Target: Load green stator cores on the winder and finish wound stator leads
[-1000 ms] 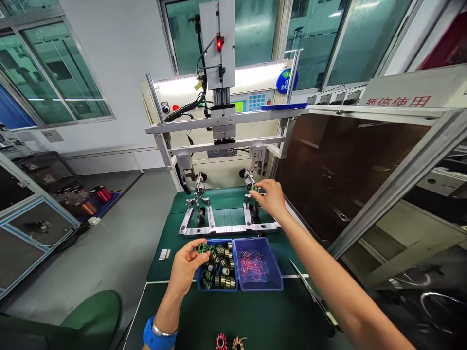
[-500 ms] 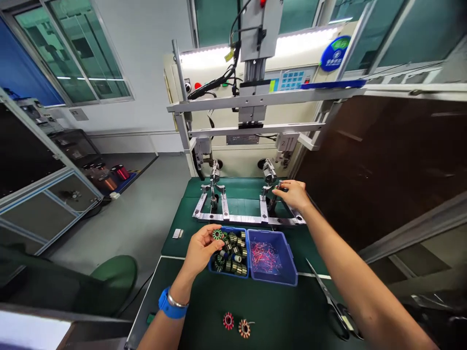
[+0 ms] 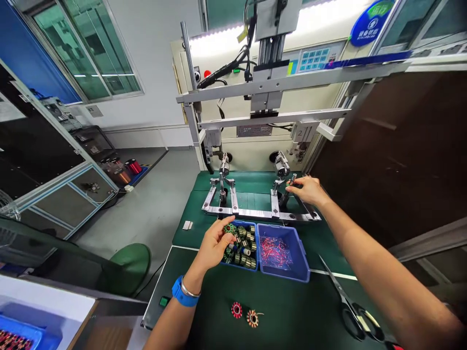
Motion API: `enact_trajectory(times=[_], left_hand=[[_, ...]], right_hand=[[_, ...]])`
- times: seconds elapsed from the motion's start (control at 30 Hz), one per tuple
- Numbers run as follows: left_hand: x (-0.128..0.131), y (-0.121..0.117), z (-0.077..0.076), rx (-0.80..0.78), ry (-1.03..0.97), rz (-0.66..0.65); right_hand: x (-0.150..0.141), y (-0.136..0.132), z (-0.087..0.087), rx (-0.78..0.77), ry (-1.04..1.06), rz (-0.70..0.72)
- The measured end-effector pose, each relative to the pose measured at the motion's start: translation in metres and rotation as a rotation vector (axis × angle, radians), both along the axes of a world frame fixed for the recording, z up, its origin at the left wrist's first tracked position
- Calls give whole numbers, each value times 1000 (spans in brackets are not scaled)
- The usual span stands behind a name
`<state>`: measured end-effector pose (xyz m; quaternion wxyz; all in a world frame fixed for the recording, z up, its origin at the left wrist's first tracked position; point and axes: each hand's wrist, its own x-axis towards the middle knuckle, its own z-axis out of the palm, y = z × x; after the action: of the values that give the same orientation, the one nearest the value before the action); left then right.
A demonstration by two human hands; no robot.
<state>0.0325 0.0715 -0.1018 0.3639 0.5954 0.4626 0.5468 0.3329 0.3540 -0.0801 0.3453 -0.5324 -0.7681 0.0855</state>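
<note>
My left hand (image 3: pixel 215 243) pinches a small green stator core (image 3: pixel 229 228) over the left blue bin (image 3: pixel 242 246), which holds several similar cores. My right hand (image 3: pixel 309 189) reaches forward to the right station of the metal fixture frame (image 3: pixel 251 212) and grips a thin dark lever (image 3: pixel 288 188) beside the right spindle (image 3: pixel 281 165). The left spindle (image 3: pixel 223 167) stands untouched.
A second blue bin (image 3: pixel 282 253) holds pink and red wire pieces. Two wound cores (image 3: pixel 244 313) lie on the green mat near me. Scissors (image 3: pixel 350 306) rest at the right. The winding machine (image 3: pixel 270 82) rises behind; a green stool (image 3: pixel 127 262) stands at the left.
My right hand has dropped from the right spindle to the lever beside it. My left hand still holds the green core over the bin. The view has tilted downward.
</note>
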Motion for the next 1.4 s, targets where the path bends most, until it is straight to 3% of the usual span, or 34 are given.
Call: enact_trajectory(times=[0.17,0.27,0.5,0.73,0.97,1.1,1.3,1.4], left_hand=[[5,-6,6,133,289,143],[6,-6,4,187,384,162],[0,-1,-6,116,70,167],[-10,4,-7,248,185,139],[-8,7,-12,151,107,219],[-35,58,6,178,171,318],[-77,172,73,226,408,483],[-83,196,81,197,543,466]], right_hand=[[-2,0,-3,-15,-11,-15],[-3,1,-5,-23,-9,-24],[-5,1,-4,-21,35,-18],[-2,5,-5,-44,53,42],[-1,12,-17,-6,99,36],[-2,14,-20,-3,111,33],[-4,10,-18,12,112,10],[-5,7,-17,24,121,-7]])
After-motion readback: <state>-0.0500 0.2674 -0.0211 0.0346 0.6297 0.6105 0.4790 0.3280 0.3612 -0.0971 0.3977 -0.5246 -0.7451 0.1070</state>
